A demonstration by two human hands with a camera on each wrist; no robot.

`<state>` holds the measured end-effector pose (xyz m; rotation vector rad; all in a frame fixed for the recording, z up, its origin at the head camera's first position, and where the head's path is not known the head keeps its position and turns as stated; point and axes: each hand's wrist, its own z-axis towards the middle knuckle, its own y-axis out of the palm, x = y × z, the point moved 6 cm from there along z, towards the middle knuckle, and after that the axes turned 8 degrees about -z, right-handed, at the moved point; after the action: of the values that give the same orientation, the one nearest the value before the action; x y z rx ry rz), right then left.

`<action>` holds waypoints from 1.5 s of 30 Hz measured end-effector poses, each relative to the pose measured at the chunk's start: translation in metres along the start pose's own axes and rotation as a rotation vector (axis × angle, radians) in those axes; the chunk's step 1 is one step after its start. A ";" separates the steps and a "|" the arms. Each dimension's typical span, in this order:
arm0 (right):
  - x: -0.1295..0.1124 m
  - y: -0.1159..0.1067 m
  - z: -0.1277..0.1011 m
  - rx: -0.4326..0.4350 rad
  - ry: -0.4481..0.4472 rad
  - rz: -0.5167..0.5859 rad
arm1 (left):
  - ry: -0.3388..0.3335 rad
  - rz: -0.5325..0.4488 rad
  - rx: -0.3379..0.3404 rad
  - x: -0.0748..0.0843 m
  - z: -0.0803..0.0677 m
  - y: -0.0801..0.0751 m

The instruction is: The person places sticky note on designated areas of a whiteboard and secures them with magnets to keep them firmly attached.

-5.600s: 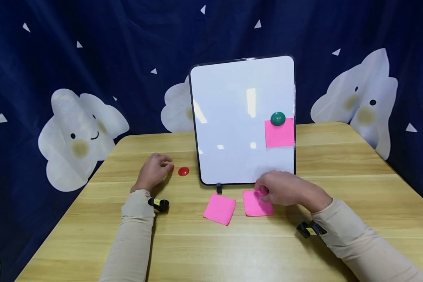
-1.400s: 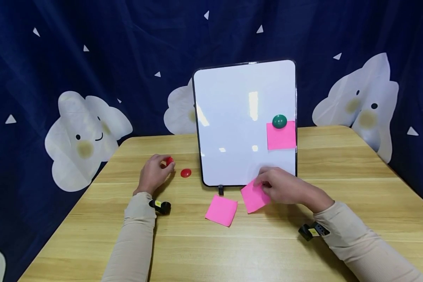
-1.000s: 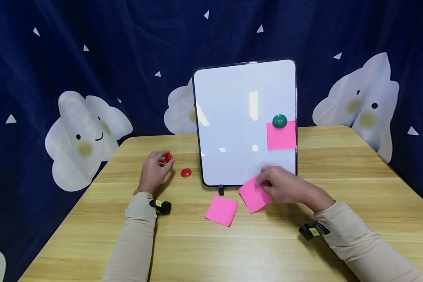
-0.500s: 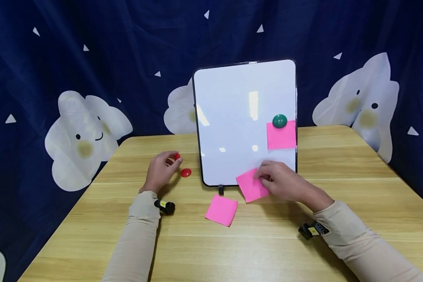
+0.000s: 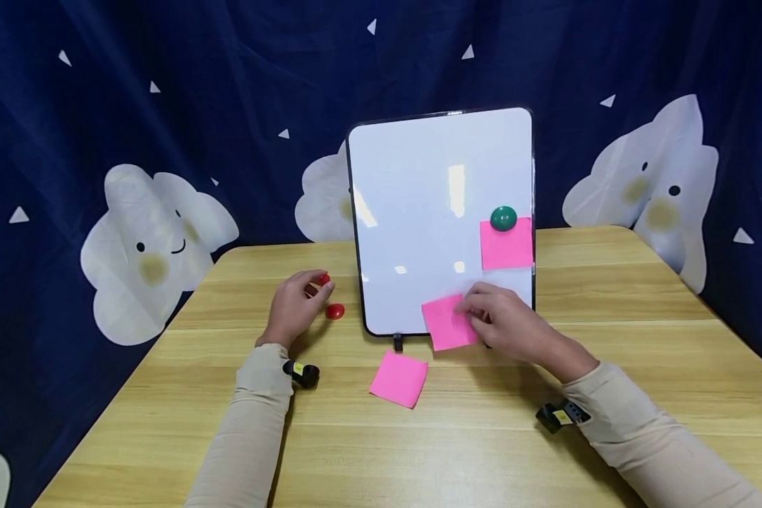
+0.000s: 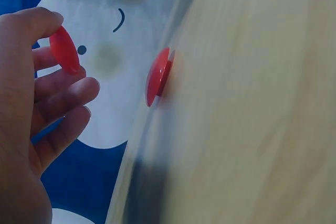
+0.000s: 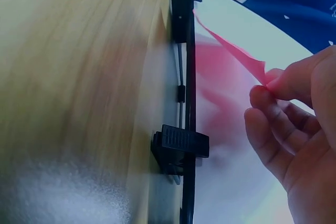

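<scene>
A dark-blue, cloud-printed fabric curtain [image 5: 254,49] is hanging behind a pale wood-grain surface [image 5: 394,455], where a black-framed rectangular whiteboard [image 5: 413,219] is standing. Before its lower edge, the right hand [image 5: 511,321] is pinching a square pink paper note [image 5: 446,325] near the upper right corner; I am judging it light, limp, easily creased, best taken by an edge. Above the surface, the left hand [image 5: 294,307] is pinching a glossy red domed disc [image 6: 64,50]; I am expecting it light, rigid, slippery, and favouring the rim.

The right hand [image 5: 504,321] pinches 1 square pink paper note [image 5: 443,323], slightly tilted, low before the black-framed whiteboard [image 5: 413,212]. The left hand [image 5: 292,307] pinches 1 glossy red domed disc [image 6: 64,50] above the wooden table [image 5: 419,458].
</scene>
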<state>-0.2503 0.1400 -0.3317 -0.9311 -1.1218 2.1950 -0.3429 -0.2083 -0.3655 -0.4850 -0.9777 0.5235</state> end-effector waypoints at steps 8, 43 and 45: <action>0.002 -0.001 0.000 0.056 0.005 -0.003 | 0.027 0.002 -0.026 0.014 0.003 0.006; 0.010 -0.004 -0.001 0.126 0.059 -0.072 | 0.404 0.136 0.292 0.097 0.010 -0.014; 0.009 -0.004 -0.001 0.121 0.063 -0.075 | 0.435 0.133 0.299 0.104 0.010 -0.014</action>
<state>-0.2551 0.1491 -0.3321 -0.8851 -0.9674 2.1319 -0.3017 -0.1540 -0.2857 -0.3742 -0.4431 0.6392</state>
